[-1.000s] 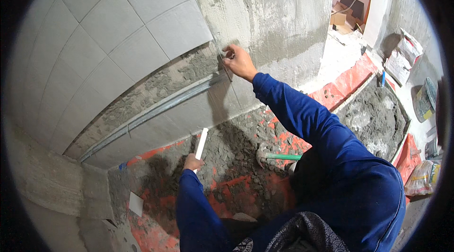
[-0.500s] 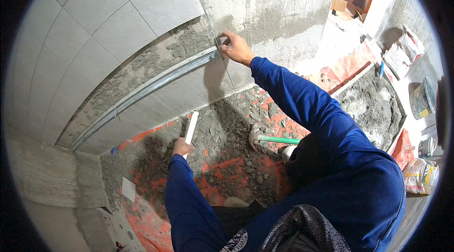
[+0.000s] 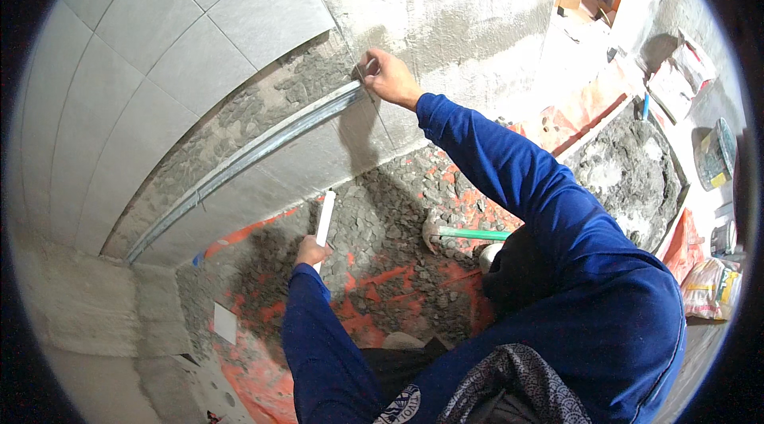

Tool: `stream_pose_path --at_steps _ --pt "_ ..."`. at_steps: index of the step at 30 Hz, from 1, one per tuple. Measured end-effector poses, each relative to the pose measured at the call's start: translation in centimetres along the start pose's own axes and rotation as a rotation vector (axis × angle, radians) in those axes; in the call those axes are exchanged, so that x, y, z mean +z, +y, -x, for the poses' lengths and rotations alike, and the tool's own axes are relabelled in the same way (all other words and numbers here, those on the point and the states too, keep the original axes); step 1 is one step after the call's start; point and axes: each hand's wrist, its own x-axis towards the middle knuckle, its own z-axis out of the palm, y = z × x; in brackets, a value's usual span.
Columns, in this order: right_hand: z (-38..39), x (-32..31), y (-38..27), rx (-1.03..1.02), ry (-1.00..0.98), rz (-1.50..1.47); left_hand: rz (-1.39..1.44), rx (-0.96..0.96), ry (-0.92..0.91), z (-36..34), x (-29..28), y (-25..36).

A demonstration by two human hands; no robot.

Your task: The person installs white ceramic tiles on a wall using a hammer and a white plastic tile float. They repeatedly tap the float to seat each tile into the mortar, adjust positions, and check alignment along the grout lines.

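My left hand [image 3: 312, 251] is wrapped around a flat white strip [image 3: 325, 219], held upright over the rubble. At the wall, my right hand [image 3: 388, 76] has its fingers curled together by the upper right end of a long grey metal channel [image 3: 247, 155]. What those fingers hold, if anything, is too small to make out. A thin dark line [image 3: 377, 112] runs down the wall just below them. The channel lies along the wall beneath a band of rough broken mortar [image 3: 263, 98], with large grey tiles [image 3: 179, 58] above it.
Broken mortar chunks [image 3: 378, 225] cover an orange sheet [image 3: 370, 289] on the floor. A hammer with a green handle [image 3: 473, 234] lies by my knee. Right of me are a tray of grey mortar [image 3: 629, 177], a bucket [image 3: 714, 157] and bags [image 3: 711, 289]. A white tile piece [image 3: 225, 323] rests at left.
The view has shifted slightly. Both hands keep nearly the same places, the left still holding the white strip and the right still at the channel's end.
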Motion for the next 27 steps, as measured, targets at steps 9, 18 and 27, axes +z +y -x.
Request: stream_pose_path --at_steps 9,18,27 --pt "1.3 -0.1 0.6 0.04 0.092 -0.058 -0.056 0.021 -0.005 -0.5 0.2 -1.5" --pt "2.4 0.2 2.5 -0.004 -0.012 -0.126 -0.672 -0.16 -0.084 3.1 0.7 0.5" --pt "2.8 2.7 3.9 -0.047 0.054 -0.505 -0.893 0.057 -0.31 7.4 5.0 5.3"
